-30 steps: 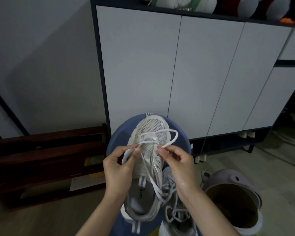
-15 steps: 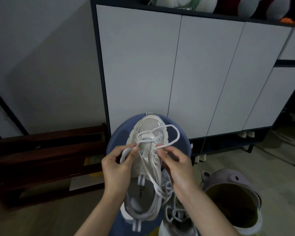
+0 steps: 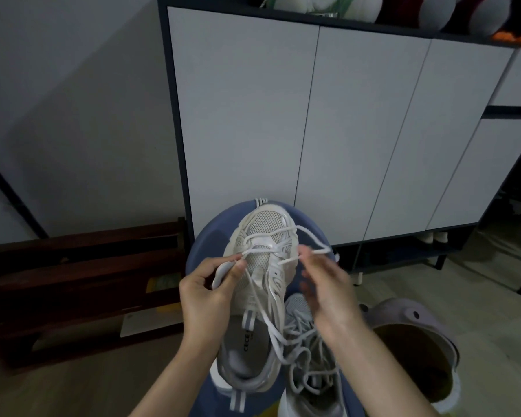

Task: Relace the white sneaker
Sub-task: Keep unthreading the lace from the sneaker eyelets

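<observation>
A: Which step is this?

B: Threading near the toe, I judge. The white sneaker (image 3: 260, 284) lies on a round blue stool (image 3: 206, 251), toe at twelve o'clock, heel towards the person. Only the lowest crossings of the lace (image 3: 271, 332) are in; the upper eyelets look bare.

A: And the hands?

B: The left hand (image 3: 206, 291), at nine o'clock of the shoe, pinches a lace strand and the shoe's edge between thumb and forefinger. The right hand (image 3: 327, 291), at three o'clock, is blurred; its fingertips seem to nip the lace tip, but I cannot tell for sure.

A: What comes next?

B: Probably steering that stiff tip into the next eyelet, then drawing the slack through evenly.

A: Materials?

B: Open mesh toe, smooth glossy overlays, padded grey collar; the lace is flat, limp cord, looping loosely down at six o'clock over a second shoe (image 3: 310, 386).
</observation>
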